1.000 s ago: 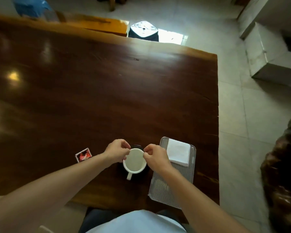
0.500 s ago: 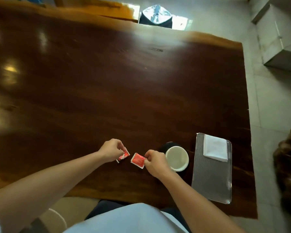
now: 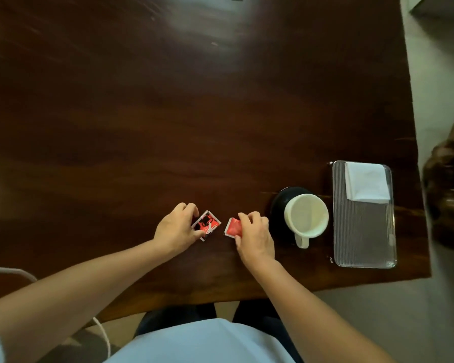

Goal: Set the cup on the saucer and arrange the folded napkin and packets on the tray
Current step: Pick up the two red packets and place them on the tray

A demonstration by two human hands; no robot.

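Observation:
A white cup (image 3: 306,215) stands on a black saucer (image 3: 278,208) near the table's front right, its handle pointing toward me. To the right lies a ribbed clear tray (image 3: 363,231) with a folded white napkin (image 3: 366,184) on its far end. My left hand (image 3: 177,227) pinches a red, black and white packet (image 3: 207,224) just above the table. A plain red packet (image 3: 233,226) is pinched in my right hand (image 3: 254,238), left of the saucer. The two packets are a small gap apart.
The dark wooden table (image 3: 194,113) stretches far and left. Its right edge runs just beyond the tray, with pale floor (image 3: 440,87) past it. A dark blurred shape (image 3: 448,189) sits at the right border. A white cable (image 3: 100,334) hangs near my left arm.
Both hands left the cup on the saucer and moved left to a packet each. The view has shifted left and down, so cup and tray now sit further right.

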